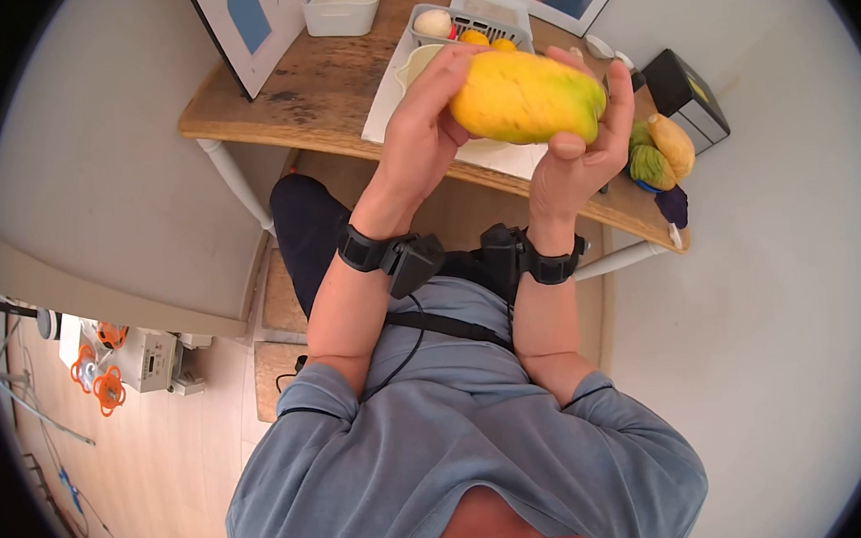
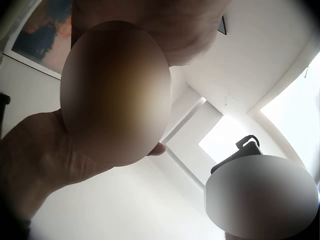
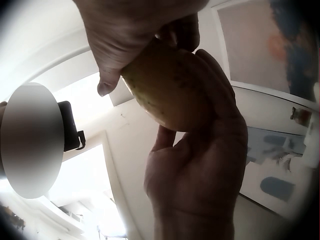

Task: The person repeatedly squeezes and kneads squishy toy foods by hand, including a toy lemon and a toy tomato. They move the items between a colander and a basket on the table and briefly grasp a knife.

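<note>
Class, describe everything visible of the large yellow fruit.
The large fruit is oblong, its smooth-looking yellow skin bearing small dark marks and turning green toward one end. It looks whole, with no cut showing. It lies roughly level, lengthwise from side to side, held up off the desk. The left hand grips its yellow end, the right hand its green end.

Two hands point(image 2: 50, 150), blurred fruit point(image 2: 116, 95), framed picture point(image 2: 42, 35)

Both hands point(image 3: 200, 170) raised, fingers curled.
</note>
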### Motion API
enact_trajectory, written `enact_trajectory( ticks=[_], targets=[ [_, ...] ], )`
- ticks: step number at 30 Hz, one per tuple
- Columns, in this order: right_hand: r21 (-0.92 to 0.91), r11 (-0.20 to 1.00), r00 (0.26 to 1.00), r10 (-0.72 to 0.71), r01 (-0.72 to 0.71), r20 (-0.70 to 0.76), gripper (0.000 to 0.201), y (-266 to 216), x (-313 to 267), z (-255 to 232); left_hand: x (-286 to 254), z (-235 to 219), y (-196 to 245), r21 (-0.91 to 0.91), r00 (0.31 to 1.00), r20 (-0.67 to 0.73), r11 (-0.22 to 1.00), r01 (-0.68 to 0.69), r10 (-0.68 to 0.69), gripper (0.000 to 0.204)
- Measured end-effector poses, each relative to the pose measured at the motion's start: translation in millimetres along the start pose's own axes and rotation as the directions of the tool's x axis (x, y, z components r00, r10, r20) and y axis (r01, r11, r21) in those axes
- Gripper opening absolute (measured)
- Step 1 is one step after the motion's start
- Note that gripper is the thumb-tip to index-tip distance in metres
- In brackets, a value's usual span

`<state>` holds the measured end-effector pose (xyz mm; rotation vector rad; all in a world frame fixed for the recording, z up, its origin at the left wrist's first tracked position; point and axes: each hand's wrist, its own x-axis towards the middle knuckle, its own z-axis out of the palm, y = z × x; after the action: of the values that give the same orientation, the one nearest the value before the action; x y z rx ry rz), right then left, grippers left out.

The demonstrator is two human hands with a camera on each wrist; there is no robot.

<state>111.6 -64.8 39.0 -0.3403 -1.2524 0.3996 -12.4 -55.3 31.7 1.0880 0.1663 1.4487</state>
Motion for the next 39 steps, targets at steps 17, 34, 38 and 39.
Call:
enact_trajectory(
  ticks=[17,34,38,39],
  targets=[
    [-0.323,0.946,0.999,0.035,-0.023,0.033,0.089,-4,2,6,5,-8,-8,0.538,1.000,-0.009,0.843,-0.005,0.012,0.054],
    [-0.465,0.880,0.916,0.102,0.099,0.387,0.076,-11,8,2,1,-25,12,0.494,0.949,-0.181,0.858,-0.140,0.259,0.027],
    [-0.101,0.994,0.999,-0.030,0.033,0.035,0.076,-1,2,10,1,-10,5,0.445,0.975,-0.067,0.881,-0.161,0.212,0.032],
    [-0.102,0.994,0.999,-0.030,0.033,0.035,0.076,-3,1,11,0,-7,2,0.454,0.991,-0.032,0.886,-0.098,0.126,0.034]
  ],
)
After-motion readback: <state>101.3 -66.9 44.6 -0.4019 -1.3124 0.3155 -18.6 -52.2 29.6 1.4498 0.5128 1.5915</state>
